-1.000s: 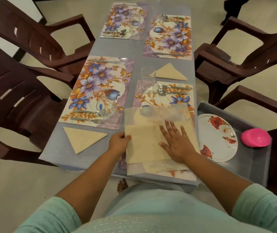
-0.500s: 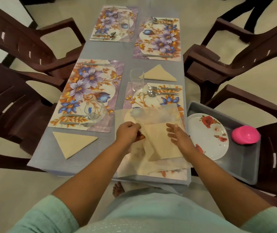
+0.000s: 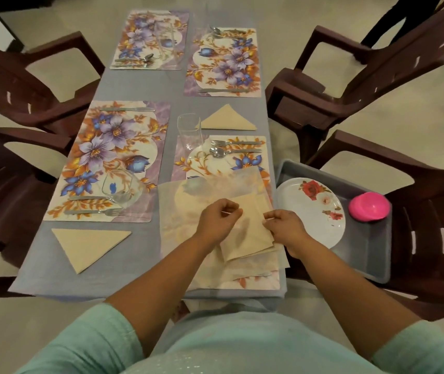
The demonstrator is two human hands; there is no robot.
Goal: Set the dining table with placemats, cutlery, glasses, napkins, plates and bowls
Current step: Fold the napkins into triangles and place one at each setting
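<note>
Both hands work a beige napkin on the near-right placemat, at 5 o'clock on the bench. Left hand and right hand each have fingers closed, pinching a napkin edge. Plate lies at 3 o'clock.

The counter wears a grey-blue cloth and carries four floral placemats — cutlery and glasses sit on those. Two folded napkins lie straight on the cloth — one near left, one mid-right.
</note>
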